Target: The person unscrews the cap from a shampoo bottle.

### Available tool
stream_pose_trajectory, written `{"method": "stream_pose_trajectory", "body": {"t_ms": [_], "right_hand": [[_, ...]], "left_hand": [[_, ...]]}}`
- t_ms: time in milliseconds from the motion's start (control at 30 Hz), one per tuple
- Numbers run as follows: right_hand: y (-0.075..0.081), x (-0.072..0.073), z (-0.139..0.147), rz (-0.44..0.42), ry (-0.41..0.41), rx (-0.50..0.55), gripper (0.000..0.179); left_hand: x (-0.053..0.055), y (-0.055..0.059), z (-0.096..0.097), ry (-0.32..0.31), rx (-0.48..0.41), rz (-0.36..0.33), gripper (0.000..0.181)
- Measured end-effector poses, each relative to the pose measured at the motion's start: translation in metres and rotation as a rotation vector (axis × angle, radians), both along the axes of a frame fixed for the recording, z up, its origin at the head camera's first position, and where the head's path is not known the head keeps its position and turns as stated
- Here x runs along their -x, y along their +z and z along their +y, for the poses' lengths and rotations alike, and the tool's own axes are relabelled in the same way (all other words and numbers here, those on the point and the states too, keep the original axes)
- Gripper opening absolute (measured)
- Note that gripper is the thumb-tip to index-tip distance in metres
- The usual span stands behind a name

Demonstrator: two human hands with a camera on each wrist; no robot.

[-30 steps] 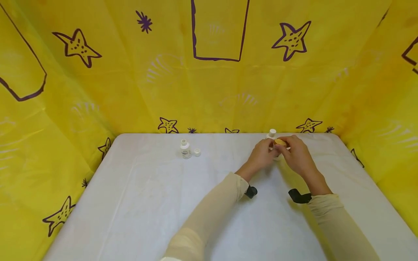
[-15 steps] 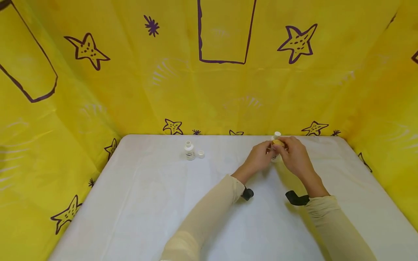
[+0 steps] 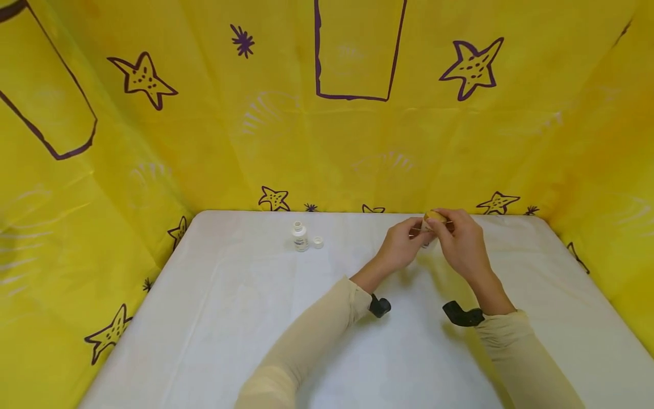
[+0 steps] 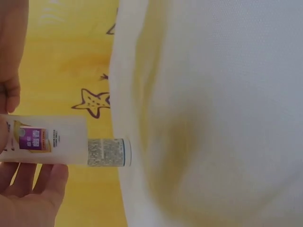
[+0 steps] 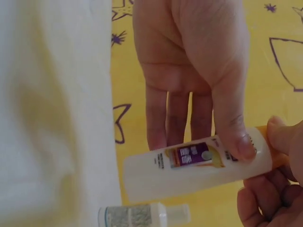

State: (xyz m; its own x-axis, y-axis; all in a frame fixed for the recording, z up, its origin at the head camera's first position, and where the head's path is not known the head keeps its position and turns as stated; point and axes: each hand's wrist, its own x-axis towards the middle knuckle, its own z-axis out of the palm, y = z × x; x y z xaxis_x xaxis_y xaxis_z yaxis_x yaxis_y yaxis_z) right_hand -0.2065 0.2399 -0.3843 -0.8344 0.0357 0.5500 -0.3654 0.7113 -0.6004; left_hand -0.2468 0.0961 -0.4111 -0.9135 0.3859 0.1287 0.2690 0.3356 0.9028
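Observation:
My left hand (image 3: 398, 244) grips the body of a white plastic bottle (image 5: 189, 163) with a purple label, thumb across its front. The fingers of my right hand (image 5: 279, 184) pinch the bottle's orange-yellow cap (image 3: 435, 216). The bottle is held upright above the table, its base toward the tabletop. Just behind it stands a small white bottle (image 4: 106, 152) with a printed label, mostly covered by the hands in the head view. In the left wrist view the larger bottle's cap end runs out of frame.
On the white-covered table (image 3: 255, 318), further left, a small open white bottle (image 3: 300, 238) stands beside its loose white cap (image 3: 318, 242). A yellow sheet (image 3: 327, 153) with purple starfish drawings rises behind the table and at both sides.
Both hands have lifted the bottle slightly, and the small bottle's white top behind it is now hidden in the head view. The head view has shifted a little.

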Motion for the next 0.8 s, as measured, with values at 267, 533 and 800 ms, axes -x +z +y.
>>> {"method": "stream_pose_trajectory", "body": {"t_ms": [267, 533, 800], "right_hand": [[0.011, -0.009, -0.012, 0.039, 0.022, 0.009, 0.029], [0.017, -0.017, -0.029, 0.069, 0.12, -0.001, 0.026], [0.013, -0.019, -0.039, 0.04, 0.202, -0.021, 0.026]], "left_hand": [[-0.003, 0.002, -0.017, -0.087, -0.016, 0.022, 0.028], [-0.002, -0.001, -0.043, -0.205, -0.006, 0.017, 0.021], [-0.006, -0.002, -0.067, -0.195, 0.045, 0.059, 0.019]]}}
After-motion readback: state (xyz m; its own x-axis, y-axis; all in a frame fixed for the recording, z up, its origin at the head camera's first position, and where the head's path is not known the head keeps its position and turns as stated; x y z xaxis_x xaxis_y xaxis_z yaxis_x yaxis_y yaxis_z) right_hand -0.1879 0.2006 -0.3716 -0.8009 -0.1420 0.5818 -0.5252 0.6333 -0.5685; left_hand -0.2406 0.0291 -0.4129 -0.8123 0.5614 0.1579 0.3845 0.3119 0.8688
